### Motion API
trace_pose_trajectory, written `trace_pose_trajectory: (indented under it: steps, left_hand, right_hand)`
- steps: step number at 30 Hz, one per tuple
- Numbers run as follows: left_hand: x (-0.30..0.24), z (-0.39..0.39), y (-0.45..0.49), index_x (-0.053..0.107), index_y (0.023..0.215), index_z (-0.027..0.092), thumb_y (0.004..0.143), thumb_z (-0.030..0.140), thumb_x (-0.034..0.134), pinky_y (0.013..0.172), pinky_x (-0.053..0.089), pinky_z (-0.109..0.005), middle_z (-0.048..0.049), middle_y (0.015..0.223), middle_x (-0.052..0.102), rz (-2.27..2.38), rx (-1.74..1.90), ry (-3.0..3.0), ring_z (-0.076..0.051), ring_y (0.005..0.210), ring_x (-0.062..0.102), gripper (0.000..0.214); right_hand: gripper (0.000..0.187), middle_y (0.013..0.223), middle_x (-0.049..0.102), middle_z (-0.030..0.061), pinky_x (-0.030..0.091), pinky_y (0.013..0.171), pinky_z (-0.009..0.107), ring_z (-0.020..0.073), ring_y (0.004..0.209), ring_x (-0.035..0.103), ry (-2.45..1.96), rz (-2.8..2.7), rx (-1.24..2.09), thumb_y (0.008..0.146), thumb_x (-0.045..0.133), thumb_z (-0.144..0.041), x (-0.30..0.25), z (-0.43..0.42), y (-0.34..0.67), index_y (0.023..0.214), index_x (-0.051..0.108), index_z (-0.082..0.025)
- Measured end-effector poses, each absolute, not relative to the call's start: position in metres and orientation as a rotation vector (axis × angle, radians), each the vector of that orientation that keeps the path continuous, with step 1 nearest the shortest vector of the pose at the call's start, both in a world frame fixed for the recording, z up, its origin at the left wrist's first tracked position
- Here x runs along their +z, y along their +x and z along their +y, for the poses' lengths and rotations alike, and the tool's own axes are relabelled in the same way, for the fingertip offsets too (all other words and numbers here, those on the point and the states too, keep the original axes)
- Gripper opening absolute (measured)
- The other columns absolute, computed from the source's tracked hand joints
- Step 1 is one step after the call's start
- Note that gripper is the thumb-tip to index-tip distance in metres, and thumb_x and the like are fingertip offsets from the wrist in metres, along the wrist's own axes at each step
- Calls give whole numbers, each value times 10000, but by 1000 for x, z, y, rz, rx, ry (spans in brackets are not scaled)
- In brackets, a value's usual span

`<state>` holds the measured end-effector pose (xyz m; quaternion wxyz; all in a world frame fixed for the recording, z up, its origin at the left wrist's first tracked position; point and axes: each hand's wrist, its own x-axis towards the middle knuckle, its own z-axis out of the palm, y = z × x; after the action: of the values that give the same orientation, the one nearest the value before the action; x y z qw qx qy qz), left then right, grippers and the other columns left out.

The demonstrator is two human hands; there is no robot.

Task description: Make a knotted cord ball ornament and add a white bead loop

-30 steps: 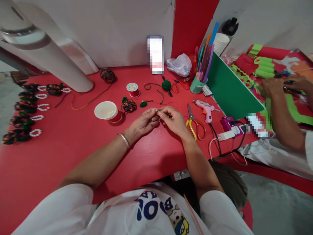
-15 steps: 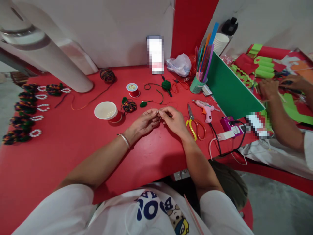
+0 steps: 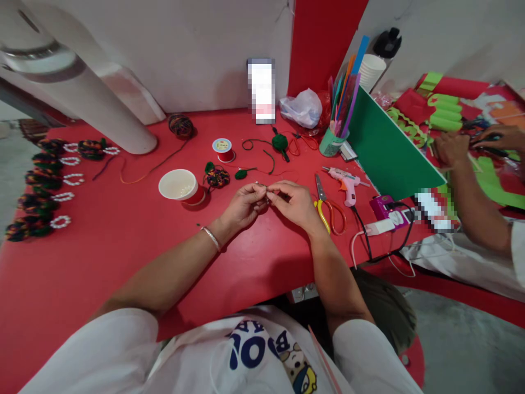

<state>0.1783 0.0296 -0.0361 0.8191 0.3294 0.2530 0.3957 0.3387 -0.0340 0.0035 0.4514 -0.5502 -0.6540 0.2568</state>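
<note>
My left hand [image 3: 245, 204] and my right hand [image 3: 293, 202] meet fingertip to fingertip over the table. Both are closed in a pinch around something tiny, too small to name. Left of them stands a white paper cup [image 3: 192, 195] with small white beads inside. Close beyond the fingers are a small green crocheted leaf [image 3: 241, 174], a multicoloured yarn piece [image 3: 217, 176] and a spool of red thread [image 3: 223, 150]. Scissors [image 3: 321, 191] with yellow and orange handles lie beside my right wrist.
A pink glue gun [image 3: 348, 191], purple box [image 3: 382, 208] and green board [image 3: 394, 148] stand to the right. Yarn pieces [image 3: 36, 202] with bead loops line the left side. Behind are a yarn ball [image 3: 180, 127] and a phone [image 3: 261, 90]. A co-worker's hand [image 3: 451, 149] works far right.
My left fingertips have curled in slightly, while both hands stay together in nearly the same place. The objects on the table have not moved.
</note>
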Motion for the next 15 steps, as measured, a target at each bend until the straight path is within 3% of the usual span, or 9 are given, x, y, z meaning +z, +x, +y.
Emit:
trace_pose_trajectory:
  steps: [4,8,11,15]
  left_hand:
    - [-35,26,181,692,662,145,643,372,966,451,313,-187,-3,660,611,586,930,840,-50,492,422,356]
    - [-34,24,180,775,684,166,687,365,949,699,491,-243,-33,781,634,632,1114,1190,-115,747,590,265]
    - [-34,24,179,804,707,197,723,360,927,747,487,-260,-22,754,621,672,1164,1311,-122,756,575,205]
    - [-35,25,177,802,718,193,767,390,891,732,491,-293,-36,729,648,700,1143,1316,-142,722,588,221]
  right_hand:
    - [124,820,739,19,516,705,273,138,718,650,-1437,-1661,650,828,652,-143,5,-36,344,873,755,-195]
    - [297,1055,774,38,581,805,290,169,946,717,-1381,-1464,885,811,646,-136,6,-34,343,1081,735,-218]
    - [371,1122,762,53,615,675,273,170,904,737,-1325,-1224,1221,841,658,-196,7,-34,343,1209,687,-229]
    - [227,887,748,35,609,606,259,139,711,707,-1348,-1101,1406,869,718,-284,7,-35,346,1077,715,-195]
